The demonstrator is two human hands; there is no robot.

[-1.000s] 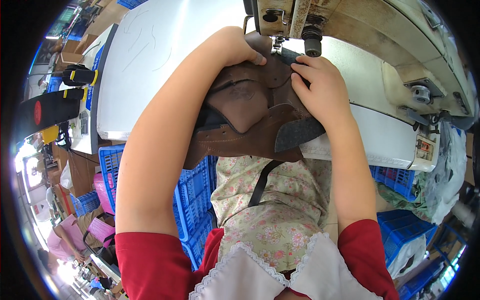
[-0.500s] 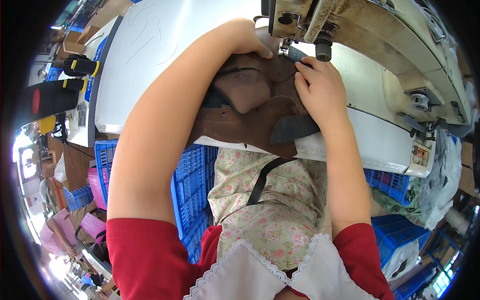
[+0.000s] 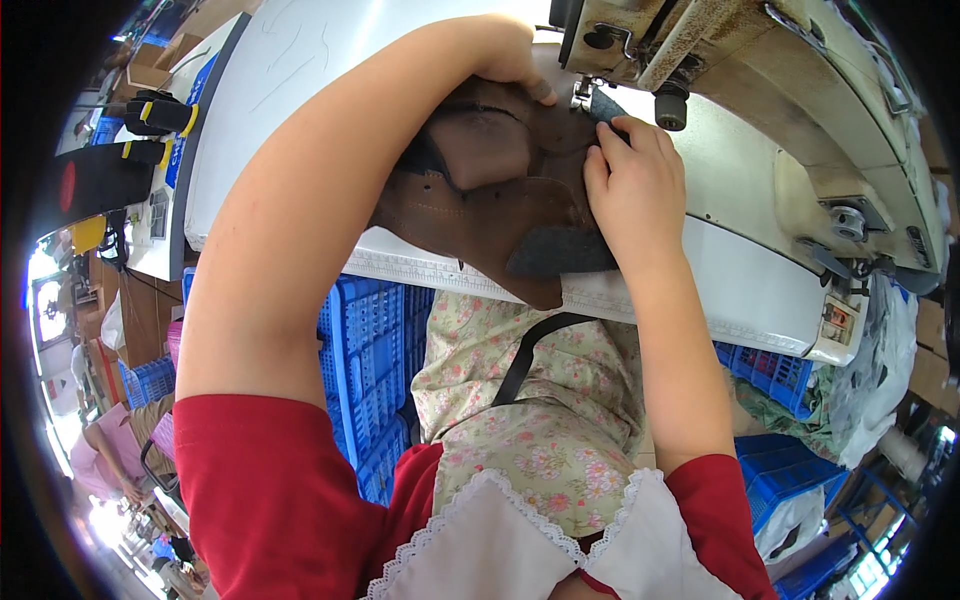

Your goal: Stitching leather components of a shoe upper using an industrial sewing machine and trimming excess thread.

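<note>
A brown leather piece [image 3: 460,215], made of several stitched panels, lies bunched on the white sewing table with its lower edge over the front rim. It looks like a shoe upper. My left hand [image 3: 515,65] curves round its far side, one fingertip pressing near the presser foot [image 3: 582,96]; its other fingers are mostly hidden. At the right edge, my right hand [image 3: 640,180] has its fingers closed on the leather beside a dark grey lining strip [image 3: 604,106] at the foot. Another dark grey patch [image 3: 560,250] shows at the leather's lower right.
The sewing machine [image 3: 740,70] arches over the table's right side. Blue plastic crates [image 3: 370,350] stand below the table edge, with another blue crate [image 3: 785,480] at lower right. A black machine head [image 3: 110,190] is at the left. Someone in pink [image 3: 110,450] is far left.
Both hands have stayed on the leather while it has turned slightly, its lower end swinging left. The view has shifted a little, and my left forearm sits farther left.
</note>
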